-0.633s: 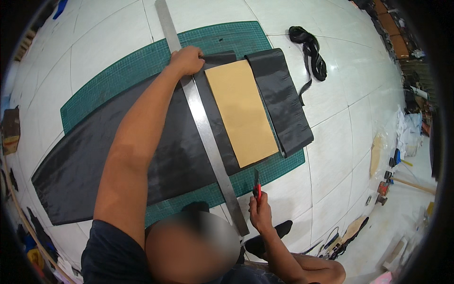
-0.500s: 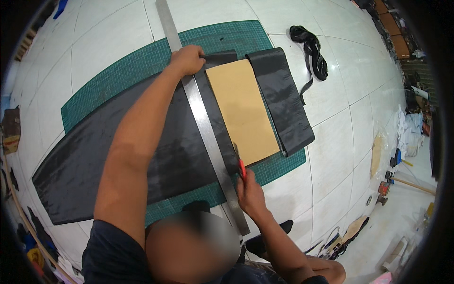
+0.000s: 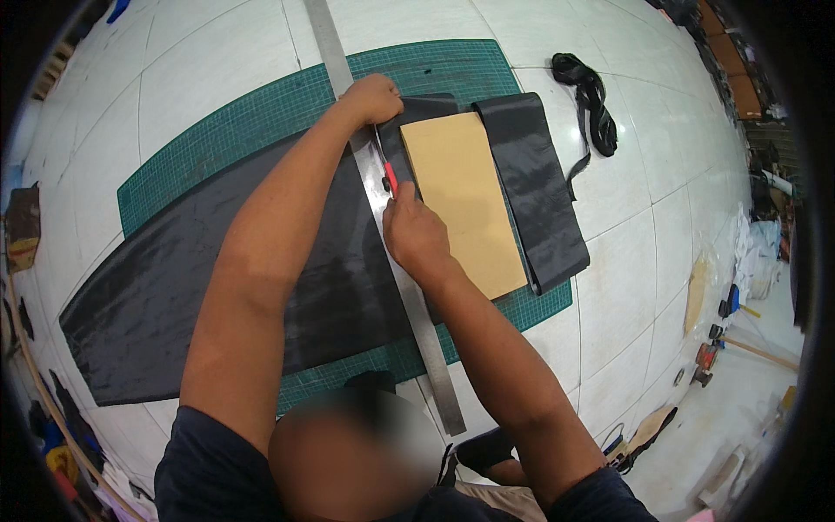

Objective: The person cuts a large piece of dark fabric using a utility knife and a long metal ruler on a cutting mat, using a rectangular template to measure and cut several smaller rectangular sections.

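Note:
A long metal ruler [image 3: 423, 335] lies across a sheet of black fabric [image 3: 235, 261], which is spread over a green cutting mat [image 3: 226, 143]. My left hand [image 3: 372, 97] is closed on the ruler near the fabric's far edge, pressing down; its fingertips are partly hidden. In my right hand [image 3: 417, 228] is a red utility knife [image 3: 390, 180], its blade pointing away from me along the ruler's right edge, just below my left hand. A tan rectangular board [image 3: 465, 200] rests on the fabric to the right of the knife.
The black material is folded over at the right of the board [image 3: 535, 187]. A bundle of black strap [image 3: 596, 113] lies on the white tiled floor [image 3: 617, 287] at the far right. Tools and a wooden-handled item [image 3: 757, 350] are scattered along the right side.
My right hand has moved the utility knife away from me, from the board's near left corner up along the ruler to near my left hand. The left hand stays on the ruler.

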`<action>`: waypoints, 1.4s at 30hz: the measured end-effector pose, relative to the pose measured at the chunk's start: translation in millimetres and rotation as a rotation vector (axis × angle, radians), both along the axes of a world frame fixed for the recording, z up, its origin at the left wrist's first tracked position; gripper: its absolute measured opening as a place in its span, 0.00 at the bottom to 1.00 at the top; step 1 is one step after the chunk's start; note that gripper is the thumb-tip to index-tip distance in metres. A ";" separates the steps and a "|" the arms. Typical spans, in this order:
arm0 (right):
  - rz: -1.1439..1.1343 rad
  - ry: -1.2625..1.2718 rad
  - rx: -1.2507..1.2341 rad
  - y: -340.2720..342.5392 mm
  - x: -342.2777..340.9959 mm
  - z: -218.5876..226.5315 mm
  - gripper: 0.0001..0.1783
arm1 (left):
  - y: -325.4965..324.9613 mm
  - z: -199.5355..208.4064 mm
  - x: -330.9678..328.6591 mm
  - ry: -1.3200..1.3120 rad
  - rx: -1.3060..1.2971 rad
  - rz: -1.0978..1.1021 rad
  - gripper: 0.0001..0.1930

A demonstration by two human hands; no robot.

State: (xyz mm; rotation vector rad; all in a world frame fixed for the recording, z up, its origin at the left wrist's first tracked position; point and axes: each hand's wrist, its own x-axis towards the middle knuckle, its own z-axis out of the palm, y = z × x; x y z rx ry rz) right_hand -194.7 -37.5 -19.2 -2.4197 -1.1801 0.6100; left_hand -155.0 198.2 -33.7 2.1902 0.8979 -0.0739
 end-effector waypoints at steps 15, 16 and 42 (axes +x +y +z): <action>0.036 0.032 -0.161 -33.5 -10.8 14.2 0.11 | 1.1 -22.5 2.4 0.037 0.145 -0.026 0.16; 0.021 0.072 -0.230 -43.4 -14.2 17.9 0.11 | 0.1 -24.4 1.8 0.021 0.185 -0.015 0.16; -0.235 0.340 -0.344 -264.6 -87.3 66.1 0.17 | -5.5 -17.5 -13.0 0.008 0.288 -0.008 0.24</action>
